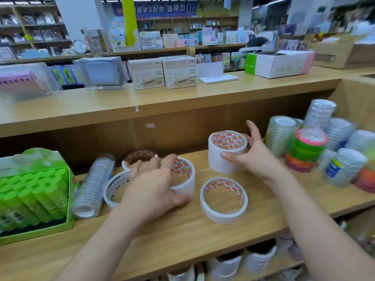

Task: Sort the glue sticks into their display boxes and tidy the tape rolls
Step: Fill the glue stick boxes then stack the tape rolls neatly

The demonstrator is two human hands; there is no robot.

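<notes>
On the wooden shelf (182,230) the person is working on the tape half of the job. The right hand (253,157) holds a tall white tape roll (227,157) upright, thumb on its near wall and fingers wrapped behind, with the forefinger lifted free. Whether this is one wide roll or two stacked cannot be told, and it seems to hang just above the board. The left hand (154,185) grips a shorter white roll (183,175) with the same red-printed core, fingers curled over its rim and thumb against its outer wall. That looks like a hold for lifting it towards the tall one, probably to build matching rolls into a single stack. A third matching roll (223,199) lies flat and untouched between the forearms. Beside the left hand sit a green-printed roll (113,189), a brown roll (140,156) and a sleeve of clear tape (91,189) lying on its side. The glue sticks (30,191) already fill their green display box (70,199) at the far left — no loose ones show.
</notes>
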